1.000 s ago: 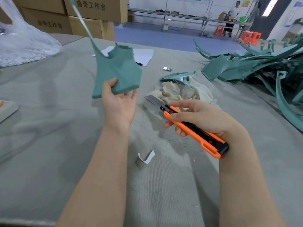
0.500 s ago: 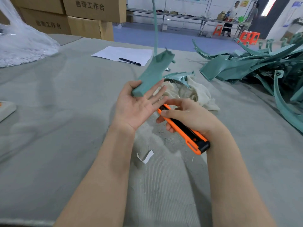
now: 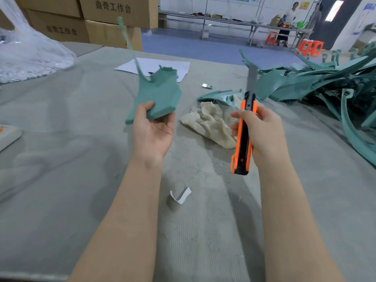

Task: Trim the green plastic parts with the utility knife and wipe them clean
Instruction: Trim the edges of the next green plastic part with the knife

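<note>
Left hand point(image 3: 152, 129) grips the green part point(image 3: 160, 94) by its broad lower end, thumb on the near face and fingers underneath. It is held up off the tabletop point(image 3: 61, 159). The part's long axis runs from the palm up and away to the left, ending in a thin strip near the cardboard boxes point(image 3: 114, 15). Its broad face is turned toward the camera.

Right hand point(image 3: 262, 129) is wrapped round the utility knife point(image 3: 243, 139). The handle is near upright and the blade point(image 3: 251, 78) is out, pointing up and away. The knife sits to the right of the part with a clear gap between, and the rag point(image 3: 211, 123) lies on the tabletop below that gap. The upper notched edge of the part is the side nearest the blade. So the cut probably needs the knife brought left across to it, or the part swung right.

Compared with half a second ago:
- The hands have separated; they were touching.
- The part was edge-on with the strip near vertical, resting on an open palm. It is now face-on and pinched.
- The knife was low and angled toward the left hand; it is now raised with the blade up.

The pile of green parts point(image 3: 325, 82) at far right is untouched.
</note>
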A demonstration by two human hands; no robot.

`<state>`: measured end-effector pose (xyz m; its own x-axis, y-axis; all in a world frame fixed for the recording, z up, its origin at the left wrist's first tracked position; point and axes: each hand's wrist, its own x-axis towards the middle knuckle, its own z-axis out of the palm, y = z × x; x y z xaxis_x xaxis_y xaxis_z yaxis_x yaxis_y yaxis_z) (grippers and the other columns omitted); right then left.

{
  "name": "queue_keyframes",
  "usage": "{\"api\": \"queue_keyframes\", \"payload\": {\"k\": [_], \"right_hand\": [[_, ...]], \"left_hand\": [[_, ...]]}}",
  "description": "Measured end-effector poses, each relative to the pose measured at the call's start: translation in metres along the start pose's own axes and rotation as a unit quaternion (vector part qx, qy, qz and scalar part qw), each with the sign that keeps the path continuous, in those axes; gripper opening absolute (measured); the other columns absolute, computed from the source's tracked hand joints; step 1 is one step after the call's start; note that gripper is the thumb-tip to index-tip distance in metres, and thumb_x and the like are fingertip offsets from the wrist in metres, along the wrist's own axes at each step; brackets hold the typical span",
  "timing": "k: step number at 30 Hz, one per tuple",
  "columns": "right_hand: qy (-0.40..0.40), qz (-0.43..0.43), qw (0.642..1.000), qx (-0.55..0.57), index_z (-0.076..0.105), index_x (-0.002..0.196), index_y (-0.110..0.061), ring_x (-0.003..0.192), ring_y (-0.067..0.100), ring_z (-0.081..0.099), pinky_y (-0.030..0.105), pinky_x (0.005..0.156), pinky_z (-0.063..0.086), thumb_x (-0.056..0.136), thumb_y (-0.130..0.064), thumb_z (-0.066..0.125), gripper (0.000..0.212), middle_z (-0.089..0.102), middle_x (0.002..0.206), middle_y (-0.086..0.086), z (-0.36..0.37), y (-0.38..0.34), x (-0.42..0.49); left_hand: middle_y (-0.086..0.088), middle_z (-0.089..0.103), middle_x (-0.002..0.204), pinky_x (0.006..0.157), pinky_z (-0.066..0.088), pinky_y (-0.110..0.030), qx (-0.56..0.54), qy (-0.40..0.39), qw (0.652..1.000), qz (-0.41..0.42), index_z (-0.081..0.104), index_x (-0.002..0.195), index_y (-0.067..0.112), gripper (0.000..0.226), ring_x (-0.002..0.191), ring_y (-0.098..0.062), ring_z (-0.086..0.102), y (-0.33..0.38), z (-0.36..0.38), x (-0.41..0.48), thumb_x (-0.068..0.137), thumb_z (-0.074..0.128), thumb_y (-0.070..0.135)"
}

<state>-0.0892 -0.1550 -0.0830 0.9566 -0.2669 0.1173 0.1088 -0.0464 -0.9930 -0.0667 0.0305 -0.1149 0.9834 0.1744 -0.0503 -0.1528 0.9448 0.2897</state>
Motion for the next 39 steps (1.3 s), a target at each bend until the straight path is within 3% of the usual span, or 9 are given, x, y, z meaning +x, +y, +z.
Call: {"api": "queue_keyframes", "payload": {"k": [5, 13, 17, 20, 23, 27, 30, 34, 39], "right_hand": [[0.024, -0.001, 0.998, 0.064, 0.059, 0.090, -0.011, 0.052, 0.011, 0.055, 0.027, 0.055, 0.048, 0.090, -0.018, 0.062, 0.007, 0.069, 0.083, 0.004, 0.003, 0.004, 0.000], [-0.006, 0.020, 0.994, 0.107, 0.055, 0.090, -0.013, 0.044, 0.012, 0.047, 0.023, 0.048, 0.044, 0.089, -0.035, 0.067, 0.025, 0.071, 0.085, 0.005, 0.006, 0.004, -0.001], [-0.013, 0.015, 0.998, 0.067, 0.055, 0.088, -0.013, 0.044, 0.011, 0.048, 0.024, 0.049, 0.044, 0.088, -0.028, 0.070, 0.021, 0.055, 0.069, 0.000, 0.006, 0.009, 0.000], [-0.020, 0.013, 0.999, 0.031, 0.049, 0.087, -0.013, 0.042, 0.010, 0.048, 0.022, 0.045, 0.043, 0.088, -0.017, 0.068, 0.019, 0.048, 0.069, 0.004, 0.009, 0.013, 0.000], [-0.001, 0.000, 0.998, 0.060, 0.045, 0.078, -0.017, 0.039, 0.011, 0.047, 0.020, 0.043, 0.041, 0.088, -0.012, 0.066, 0.023, 0.046, 0.063, -0.001, 0.011, 0.013, 0.001], [-0.008, 0.008, 0.994, 0.105, 0.044, 0.074, -0.019, 0.039, 0.011, 0.046, 0.019, 0.043, 0.041, 0.088, -0.011, 0.065, 0.026, 0.046, 0.051, -0.010, 0.016, 0.014, 0.000], [-0.038, 0.015, 0.990, 0.133, 0.041, 0.072, -0.016, 0.039, 0.012, 0.043, 0.021, 0.042, 0.039, 0.089, -0.007, 0.063, 0.029, 0.046, 0.053, -0.008, 0.020, 0.013, -0.002], [-0.149, 0.033, 0.983, 0.101, 0.049, 0.090, -0.010, 0.038, 0.011, 0.043, 0.019, 0.039, 0.037, 0.089, -0.005, 0.062, 0.014, 0.049, 0.066, 0.003, 0.006, 0.011, 0.000], [-0.210, 0.063, 0.974, 0.053, 0.059, 0.081, -0.015, 0.034, 0.009, 0.042, 0.015, 0.037, 0.035, 0.087, -0.006, 0.063, 0.012, 0.058, 0.060, 0.002, -0.013, 0.010, 0.000]], "left_hand": [[-0.004, 0.065, 0.102, 0.105, 0.040, -0.037, 0.165, -0.024, 0.985, -0.039, 0.055, 0.092, 0.017, 0.012, 0.104, -0.023, 0.060, -0.008, 0.003, -0.005, 0.090, 0.045, 0.012], [-0.004, 0.071, 0.094, 0.083, 0.054, -0.033, 0.263, -0.099, 0.959, -0.049, 0.060, 0.102, 0.010, 0.023, 0.090, -0.019, 0.067, -0.015, 0.006, -0.013, 0.089, 0.041, 0.006], [-0.008, 0.067, 0.101, 0.083, 0.049, -0.036, 0.365, -0.113, 0.923, -0.053, 0.060, 0.108, 0.008, 0.026, 0.094, -0.023, 0.063, -0.016, 0.006, -0.015, 0.090, 0.042, 0.009], [-0.004, 0.070, 0.090, 0.069, 0.054, -0.029, 0.342, -0.101, 0.932, -0.065, 0.063, 0.101, 0.013, 0.027, 0.082, -0.019, 0.067, -0.018, 0.011, -0.018, 0.094, 0.039, 0.024], [-0.004, 0.064, 0.080, 0.050, 0.045, -0.019, 0.256, 0.008, 0.967, -0.007, 0.059, 0.088, 0.011, 0.048, 0.060, -0.015, 0.060, -0.013, 0.007, -0.009, 0.100, 0.026, 0.045], [-0.002, 0.040, 0.062, 0.034, 0.021, -0.015, 0.285, 0.192, 0.936, 0.077, 0.045, 0.078, 0.013, 0.024, 0.030, -0.005, 0.029, -0.007, -0.005, 0.004, 0.098, 0.034, 0.007], [0.007, 0.052, 0.055, 0.052, 0.034, -0.019, 0.352, 0.144, 0.924, 0.030, 0.051, 0.081, 0.021, 0.017, 0.044, -0.004, 0.045, -0.014, -0.003, 0.001, 0.095, 0.042, 0.018], [-0.003, 0.071, 0.107, 0.091, 0.053, -0.039, 0.173, -0.025, 0.979, -0.106, 0.065, 0.107, 0.013, 0.063, 0.099, -0.023, 0.069, 0.001, -0.005, -0.001, 0.089, 0.038, 0.068], [-0.012, 0.066, 0.123, 0.092, 0.052, -0.047, 0.145, -0.076, 0.971, -0.174, 0.056, 0.126, 0.010, 0.069, 0.112, -0.032, 0.064, 0.009, -0.009, -0.004, 0.084, 0.050, 0.065]]}}
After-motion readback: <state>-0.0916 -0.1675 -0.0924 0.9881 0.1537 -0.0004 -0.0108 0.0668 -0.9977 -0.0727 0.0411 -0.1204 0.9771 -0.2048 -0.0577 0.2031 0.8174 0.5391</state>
